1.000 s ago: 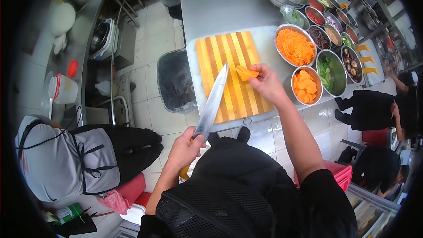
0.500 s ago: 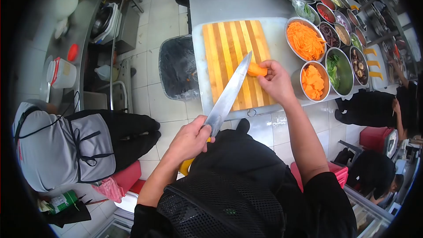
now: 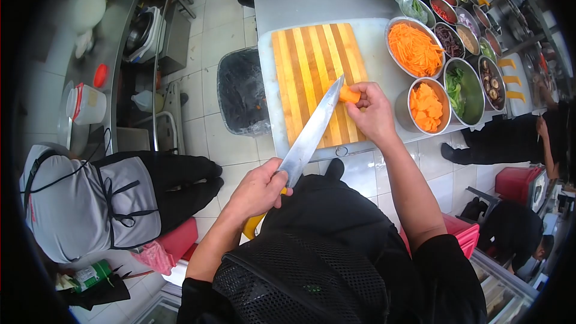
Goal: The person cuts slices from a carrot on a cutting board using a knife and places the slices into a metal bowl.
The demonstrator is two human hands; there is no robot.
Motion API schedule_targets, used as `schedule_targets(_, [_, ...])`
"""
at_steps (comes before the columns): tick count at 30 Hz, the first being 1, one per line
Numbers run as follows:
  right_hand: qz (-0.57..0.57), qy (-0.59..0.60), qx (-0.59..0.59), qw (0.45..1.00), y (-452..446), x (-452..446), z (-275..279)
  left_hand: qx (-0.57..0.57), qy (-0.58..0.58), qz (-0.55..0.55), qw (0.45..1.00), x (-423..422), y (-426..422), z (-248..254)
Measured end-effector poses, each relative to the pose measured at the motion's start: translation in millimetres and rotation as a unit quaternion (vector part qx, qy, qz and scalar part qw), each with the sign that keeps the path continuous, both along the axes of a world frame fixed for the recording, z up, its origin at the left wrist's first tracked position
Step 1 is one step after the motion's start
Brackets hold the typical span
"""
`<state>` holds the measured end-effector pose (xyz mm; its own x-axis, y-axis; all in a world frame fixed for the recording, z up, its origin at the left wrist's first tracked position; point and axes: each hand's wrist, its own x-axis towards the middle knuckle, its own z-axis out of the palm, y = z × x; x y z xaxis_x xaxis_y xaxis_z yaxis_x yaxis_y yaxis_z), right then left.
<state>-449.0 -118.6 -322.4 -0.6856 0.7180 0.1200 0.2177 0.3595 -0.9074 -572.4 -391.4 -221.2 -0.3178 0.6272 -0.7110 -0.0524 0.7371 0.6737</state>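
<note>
My left hand [image 3: 259,189] is closed around the handle of a large chef's knife [image 3: 312,126]. The blade slants up across a striped wooden cutting board [image 3: 294,78], its tip beside a piece of carrot [image 3: 349,94]. Fingers and thumb of my right hand [image 3: 373,111] pinch that carrot at its right end, over the right part of the board. Just right of this hand stands a metal container of sliced carrot [image 3: 426,108]. Behind it is a bowl of shredded carrot [image 3: 413,47].
A metal container with green leaves [image 3: 459,93] and several small bowls of ingredients line the table's right side. A lined black bin [image 3: 242,91] stands left of the table. A person in a grey apron [image 3: 132,204] is at the left; other people are at the right.
The view has shifted slightly, so the board and bowls sit a little further left and up. The carrot and right hand have moved slightly right relative to the board, the knife tip staying beside the carrot.
</note>
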Motion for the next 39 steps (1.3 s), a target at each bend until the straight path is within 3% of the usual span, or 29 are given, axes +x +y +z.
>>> schedule_targets(13, [0.02,0.047,0.02,0.999,-2,-2,-3,-0.028,0.043,-0.019,0.998,3,7,13])
schedule_targets(23, [0.031,0.048,0.103,0.993,-7,-2,8,-0.052,0.101,-0.035,0.993,11,9,31])
schedule_targets(39, [0.026,0.039,0.105,0.993,-8,-2,7,-0.005,0.218,-0.079,0.973,19,-3,23])
